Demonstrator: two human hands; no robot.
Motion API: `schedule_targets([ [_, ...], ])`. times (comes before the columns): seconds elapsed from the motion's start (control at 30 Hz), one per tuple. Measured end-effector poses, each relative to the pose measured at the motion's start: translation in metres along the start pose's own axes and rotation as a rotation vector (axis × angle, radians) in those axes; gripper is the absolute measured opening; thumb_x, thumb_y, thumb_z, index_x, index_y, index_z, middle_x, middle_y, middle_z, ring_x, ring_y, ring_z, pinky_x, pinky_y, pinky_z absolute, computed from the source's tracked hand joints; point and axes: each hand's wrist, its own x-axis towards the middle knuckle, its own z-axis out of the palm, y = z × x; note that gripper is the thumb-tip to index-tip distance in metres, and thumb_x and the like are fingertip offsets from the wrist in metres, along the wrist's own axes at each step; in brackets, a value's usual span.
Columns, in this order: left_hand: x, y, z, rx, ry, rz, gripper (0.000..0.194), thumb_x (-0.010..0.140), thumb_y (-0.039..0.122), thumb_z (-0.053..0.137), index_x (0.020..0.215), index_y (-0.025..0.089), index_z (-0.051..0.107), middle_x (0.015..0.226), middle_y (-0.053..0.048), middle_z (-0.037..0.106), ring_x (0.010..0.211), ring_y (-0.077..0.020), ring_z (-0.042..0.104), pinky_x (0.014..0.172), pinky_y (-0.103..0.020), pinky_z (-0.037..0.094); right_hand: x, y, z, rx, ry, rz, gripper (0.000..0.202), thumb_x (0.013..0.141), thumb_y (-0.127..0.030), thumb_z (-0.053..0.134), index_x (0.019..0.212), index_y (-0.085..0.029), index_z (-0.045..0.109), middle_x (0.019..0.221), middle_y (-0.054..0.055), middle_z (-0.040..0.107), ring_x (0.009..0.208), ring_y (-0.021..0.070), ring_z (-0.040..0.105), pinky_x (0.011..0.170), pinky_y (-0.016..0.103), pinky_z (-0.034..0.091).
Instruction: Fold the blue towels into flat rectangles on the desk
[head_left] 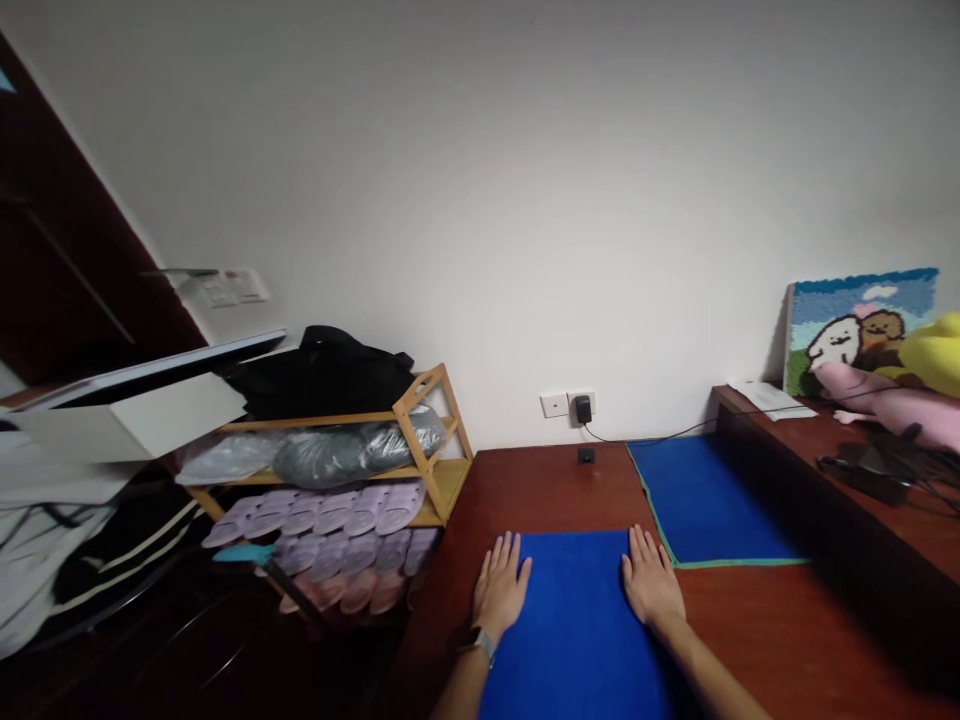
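A blue cloth (574, 630) lies flat on the reddish-brown wooden table (532, 490), reaching down past the bottom of the view. My left hand (501, 588) rests flat across its left edge, fingers stretched away from me, with a watch on the wrist. Across the right edge of the cloth, near its far corner, lies my right hand (651, 580), also flat with fingers extended. Neither hand grips anything.
A second blue cloth with green edging (712, 500) lies at the back right. Beside it rises a higher wooden ledge (832, 450) with a pink plush toy (900, 400) and cables. A slipper rack (431, 465) stands left. A black plug (583, 408) is in the wall.
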Motion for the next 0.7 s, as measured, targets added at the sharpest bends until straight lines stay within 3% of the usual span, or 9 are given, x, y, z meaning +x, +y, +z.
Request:
schedule_targets([
  [0.13, 0.002, -0.023, 0.006, -0.012, 0.044, -0.031, 0.068, 0.104, 0.053, 0.018, 0.162, 0.018, 0.029, 0.17, -0.008, 0.026, 0.157, -0.0275, 0.024, 0.127, -0.049, 0.024, 0.003, -0.002, -0.002, -0.03, -0.004, 0.014, 0.069, 0.1, -0.04, 0.015, 0.162, -0.011, 0.015, 0.172, 0.005, 0.016, 0.159, 0.0211, 0.012, 0.129, 0.042, 0.007],
  [0.33, 0.006, -0.016, 0.013, -0.032, 0.085, -0.051, 0.069, 0.104, 0.052, 0.02, 0.161, 0.015, 0.03, 0.17, -0.009, 0.028, 0.157, -0.0267, 0.025, 0.128, -0.047, 0.023, 0.008, -0.006, -0.009, -0.07, -0.033, 0.014, 0.068, 0.101, -0.04, 0.013, 0.163, -0.012, 0.012, 0.172, 0.003, 0.014, 0.159, 0.0209, 0.01, 0.129, 0.041, 0.008],
  [0.5, 0.006, -0.019, 0.006, 0.01, 0.105, -0.061, 0.069, 0.103, 0.052, 0.02, 0.16, 0.016, 0.034, 0.168, -0.009, 0.032, 0.156, -0.0294, 0.027, 0.128, -0.053, 0.019, 0.008, -0.004, -0.008, -0.036, -0.017, -0.009, 0.069, 0.101, -0.043, 0.014, 0.163, -0.012, 0.015, 0.172, 0.004, 0.016, 0.159, 0.0211, 0.011, 0.129, 0.041, 0.009],
  [0.6, 0.006, 0.0, -0.007, 0.032, 0.123, 0.019, 0.069, 0.103, 0.05, 0.02, 0.159, 0.012, 0.034, 0.167, -0.011, 0.032, 0.157, -0.0279, 0.024, 0.13, -0.051, 0.015, 0.008, -0.004, -0.008, -0.019, -0.004, -0.017, 0.069, 0.101, -0.043, 0.014, 0.162, -0.012, 0.016, 0.171, 0.004, 0.016, 0.159, 0.0213, 0.011, 0.129, 0.042, 0.008],
  [0.7, 0.001, 0.051, -0.01, -0.03, 0.141, 0.193, 0.069, 0.105, 0.05, 0.015, 0.16, 0.012, 0.031, 0.168, -0.01, 0.029, 0.157, -0.0242, 0.023, 0.131, -0.047, 0.017, 0.008, -0.004, -0.011, -0.003, -0.002, -0.014, 0.069, 0.101, -0.043, 0.014, 0.162, -0.012, 0.015, 0.171, 0.003, 0.015, 0.159, 0.0213, 0.01, 0.129, 0.042, 0.007],
])
